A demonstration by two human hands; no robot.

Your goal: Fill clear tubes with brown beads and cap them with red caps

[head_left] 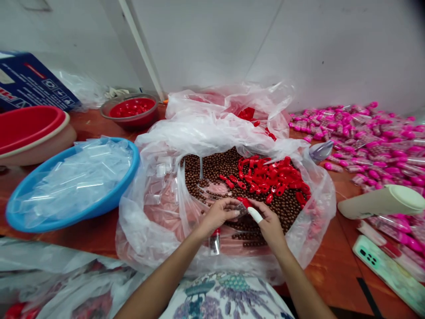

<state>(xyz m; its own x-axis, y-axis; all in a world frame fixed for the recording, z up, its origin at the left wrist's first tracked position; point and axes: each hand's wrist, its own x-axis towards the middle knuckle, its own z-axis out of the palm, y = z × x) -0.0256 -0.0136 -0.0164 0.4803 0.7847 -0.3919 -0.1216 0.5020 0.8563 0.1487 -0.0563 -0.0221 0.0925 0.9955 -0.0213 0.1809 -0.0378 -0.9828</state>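
Above the open plastic bag [152, 248], my left hand [217, 216] is closed on a small clear plastic tube [241, 209]. My right hand [270, 223], with a white cover on its thumb, pinches a red plastic cap [245, 202] at the tube's end. How far the cap sits in the tube is hidden by my fingers. Under and behind my hands lie many brown beads [212, 166]. A heap of red plastic caps [272, 175] rests on the beads. Another clear tube with a red end [215, 243] lies below my left wrist.
At left stands a blue basin [133, 177] of clear tubes, with a red basin [33, 128] behind it. A bowl [152, 117] holds red pieces. Pink-capped tubes [375, 137] spread at right, near a beige cup [372, 204] and a phone [388, 270].
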